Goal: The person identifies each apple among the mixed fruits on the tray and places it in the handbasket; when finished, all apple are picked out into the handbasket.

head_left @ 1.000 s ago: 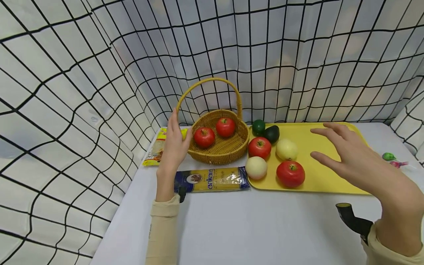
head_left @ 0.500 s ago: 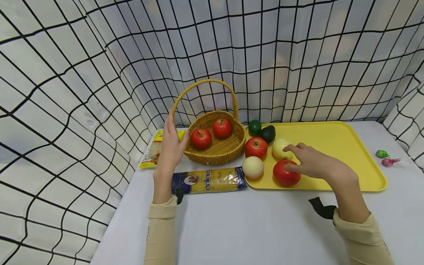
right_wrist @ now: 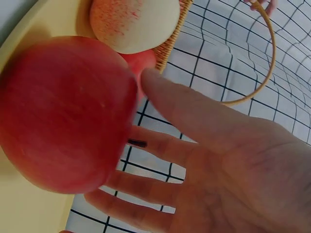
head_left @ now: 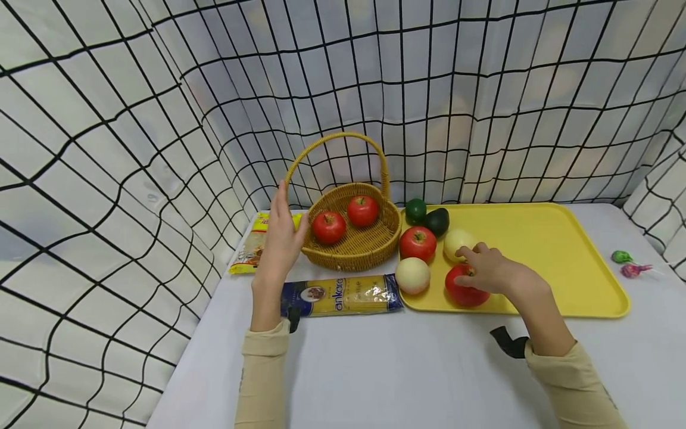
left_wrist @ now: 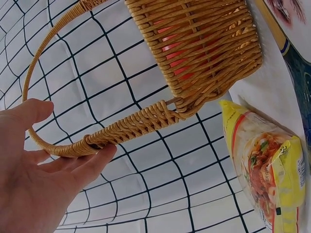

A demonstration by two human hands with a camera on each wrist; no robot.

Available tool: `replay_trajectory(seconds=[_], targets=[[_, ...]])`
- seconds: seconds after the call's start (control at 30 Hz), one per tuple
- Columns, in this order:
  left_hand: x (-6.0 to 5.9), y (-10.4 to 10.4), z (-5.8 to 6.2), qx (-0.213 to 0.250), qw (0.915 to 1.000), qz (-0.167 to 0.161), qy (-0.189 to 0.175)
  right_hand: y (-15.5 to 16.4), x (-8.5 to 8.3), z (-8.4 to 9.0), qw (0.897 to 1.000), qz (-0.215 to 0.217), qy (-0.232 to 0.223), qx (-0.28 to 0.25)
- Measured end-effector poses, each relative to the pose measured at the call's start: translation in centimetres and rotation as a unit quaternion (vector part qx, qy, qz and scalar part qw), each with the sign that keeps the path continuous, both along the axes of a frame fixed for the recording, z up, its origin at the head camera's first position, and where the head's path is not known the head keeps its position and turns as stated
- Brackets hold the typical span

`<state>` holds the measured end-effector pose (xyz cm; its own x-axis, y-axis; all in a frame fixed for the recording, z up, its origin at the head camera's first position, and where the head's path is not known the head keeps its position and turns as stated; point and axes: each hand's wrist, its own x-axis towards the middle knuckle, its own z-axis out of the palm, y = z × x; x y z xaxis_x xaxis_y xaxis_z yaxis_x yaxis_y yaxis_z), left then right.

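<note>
On the left, my left hand stands upright at the handle of a wicker basket. In the left wrist view its fingers lie along the handle's side, hardly bent, with the thumb apart. Two red apples sit in the basket. My right hand is over the front of a yellow tray, beside a large red apple. The right wrist view shows thumb and fingers spread at the apple, not curled round it; contact is hard to tell.
A pale peach, a red apple, a yellowish fruit, an avocado and a dark green fruit crowd the tray's left end. Pasta packs lie before and left of the basket. Lollipops lie right; black netting surrounds the table.
My right hand has moved left and down from above the tray to the front red apple. My left hand stays at the basket handle; the view has shifted slightly.
</note>
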<state>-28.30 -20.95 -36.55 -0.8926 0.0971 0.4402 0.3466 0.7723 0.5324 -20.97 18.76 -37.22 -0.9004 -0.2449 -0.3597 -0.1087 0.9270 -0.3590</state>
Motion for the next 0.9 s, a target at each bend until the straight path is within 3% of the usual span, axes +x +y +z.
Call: replay_trajectory(seconds=[0.2,0.5,0.9], targets=[[0.1,0.2,0.0,0.003,0.9999,0.003,-0.01,-0.3,-0.2,-0.5,1.0,-0.002,-0.007,0.015],[0.0,0.1,0.1,0.001,1.0,0.003,0.002,-0.7,-0.5,-1.1,0.998,-0.015,-0.055,0.021],[0.1,0.3,0.3,0.003,0.9998,0.01,-0.014,-1.0,-0.9,-2.2,0.999,0.002,-0.046,0.017]])
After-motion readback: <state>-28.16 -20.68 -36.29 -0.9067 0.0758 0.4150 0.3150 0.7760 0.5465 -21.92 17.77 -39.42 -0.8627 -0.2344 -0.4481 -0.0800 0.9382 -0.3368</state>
